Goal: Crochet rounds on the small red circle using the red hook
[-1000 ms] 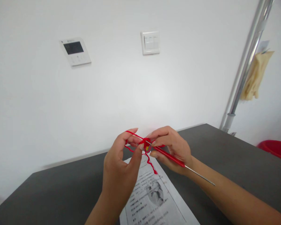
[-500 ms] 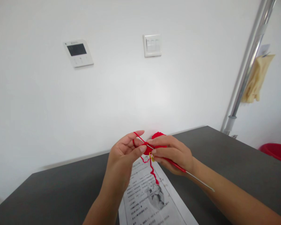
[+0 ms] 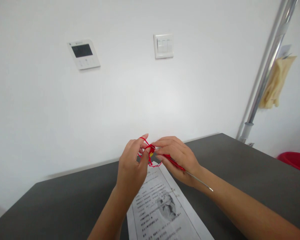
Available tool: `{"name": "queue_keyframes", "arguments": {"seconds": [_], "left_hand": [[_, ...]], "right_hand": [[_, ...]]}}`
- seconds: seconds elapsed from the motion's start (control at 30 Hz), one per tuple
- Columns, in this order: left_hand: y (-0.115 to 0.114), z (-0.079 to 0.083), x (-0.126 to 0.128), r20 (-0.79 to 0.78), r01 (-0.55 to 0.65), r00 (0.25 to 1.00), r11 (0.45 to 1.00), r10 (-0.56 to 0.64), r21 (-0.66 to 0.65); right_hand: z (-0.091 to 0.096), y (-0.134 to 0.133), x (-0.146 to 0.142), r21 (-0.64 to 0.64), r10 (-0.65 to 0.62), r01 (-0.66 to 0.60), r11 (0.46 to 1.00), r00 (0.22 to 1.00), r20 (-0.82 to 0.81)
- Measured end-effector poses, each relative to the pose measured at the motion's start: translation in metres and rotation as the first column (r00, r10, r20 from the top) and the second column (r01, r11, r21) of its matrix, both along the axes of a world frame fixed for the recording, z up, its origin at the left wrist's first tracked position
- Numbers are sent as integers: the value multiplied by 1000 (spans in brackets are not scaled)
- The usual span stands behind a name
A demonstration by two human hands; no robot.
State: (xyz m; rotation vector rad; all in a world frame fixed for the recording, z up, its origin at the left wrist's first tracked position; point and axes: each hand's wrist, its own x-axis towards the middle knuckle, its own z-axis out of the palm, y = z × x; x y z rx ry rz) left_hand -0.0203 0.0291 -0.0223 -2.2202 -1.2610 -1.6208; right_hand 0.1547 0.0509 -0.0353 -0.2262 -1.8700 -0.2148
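My left hand (image 3: 133,161) pinches a small piece of red crochet work (image 3: 152,148), with red yarn (image 3: 145,140) looped over its raised index finger. A yellow stitch marker (image 3: 151,154) shows at the work beside the thumb. My right hand (image 3: 178,158) is closed round a crochet hook (image 3: 176,164) with a red grip; its metal shaft sticks out behind, over the wrist. The hook's front end meets the red work between the two hands. A loose strand of yarn hangs just below, above the top of the printed sheet (image 3: 160,206).
The sheet, with text and a grey picture, lies on a dark table (image 3: 72,203) against a white wall. A wall panel (image 3: 83,55) and a switch (image 3: 163,46) are above. To the right are a metal pole (image 3: 270,66), hanging yellowish gloves (image 3: 277,81) and a red basin (image 3: 293,160).
Both hands have shifted slightly left and up with the work. The crochet piece has turned, and its dangling yarn tail is gathered closer to the left hand. The red bundle behind is now hidden.
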Motion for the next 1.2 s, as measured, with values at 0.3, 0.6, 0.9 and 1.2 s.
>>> {"name": "queue_keyframes", "arguments": {"seconds": [0.3,0.6,0.9,1.2], "left_hand": [[25,-13,-10,-169,14,986,993,6,120],[26,-15,-7,-87,32,996,998,-36,-46],[24,-5,-11,126,117,989,945,-82,-304],[7,16,-16,707,718,667,456,-235,-526]], "right_hand": [[1,-3,3,-66,-108,119,991,982,153],[8,-9,9,-125,-103,141,982,958,266],[4,1,10,-623,113,-129,772,991,-66],[-5,16,12,-402,351,-360,842,931,-98]]}}
